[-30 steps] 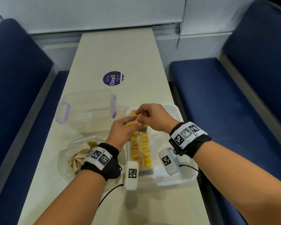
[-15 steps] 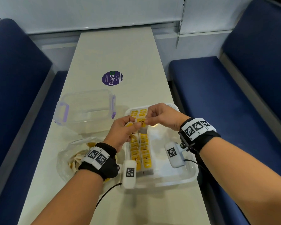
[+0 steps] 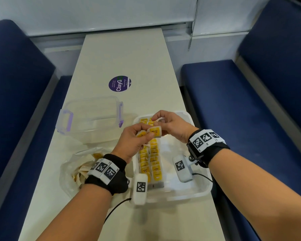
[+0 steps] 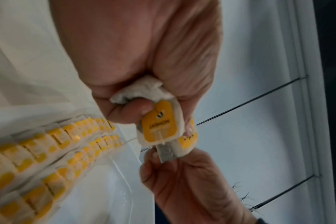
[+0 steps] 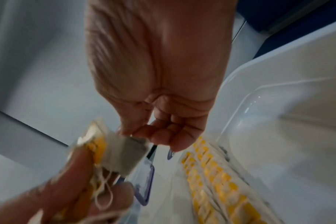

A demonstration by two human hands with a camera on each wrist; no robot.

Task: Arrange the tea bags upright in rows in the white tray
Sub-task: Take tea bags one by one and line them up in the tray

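Tea bags: small bunch gripped in left hand [image 3: 131, 145] above white tray [image 3: 201, 192]; right hand [image 3: 172, 126] fingers pinching one bag [image 3: 155, 131] out of it. Best pulled free slowly, strings untangled, then stood upright at far end. Two rows in tray; bags too many to count. One clear box [image 3: 89, 115], one plastic bag [image 3: 71, 171] on worktop [image 3: 125, 54].

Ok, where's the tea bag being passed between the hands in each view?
Head: tea bag at centre, above the white tray.
Left wrist: centre right, below the left hand.
Right wrist: lower left.
Shared landmark: rows of yellow tea bags.
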